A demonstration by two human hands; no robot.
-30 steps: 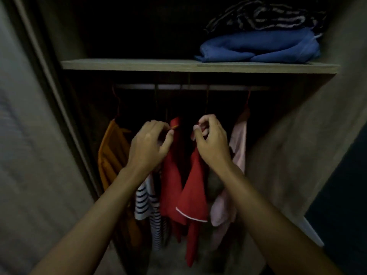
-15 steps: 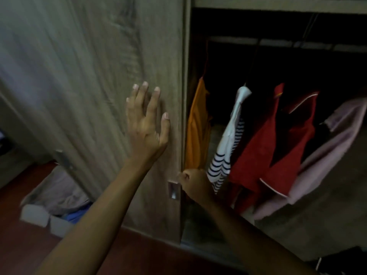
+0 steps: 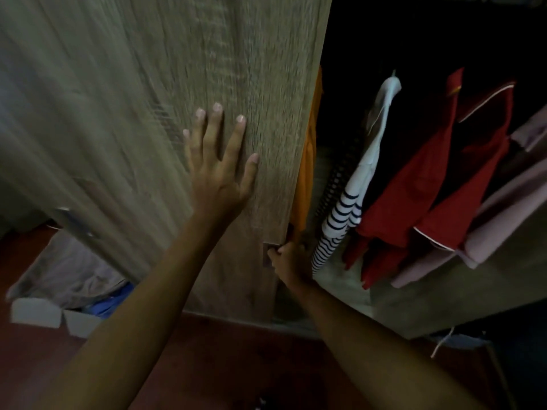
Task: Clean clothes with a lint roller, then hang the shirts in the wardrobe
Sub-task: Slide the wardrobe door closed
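So the left hand is pressing flat on the light wood-grain wardrobe door, fingers straight and spread wide. The right hand is lower and nearer, curling its fingers round that door's right edge, right at the small recessed metal handle. Inside the dark opening on the right, the shirts are hanging in a row: an orange shirt just beside the door edge, then a white navy-striped shirt, a red shirt, and a pale pink garment at far right. A white cardboard box is sitting on the floor at left.
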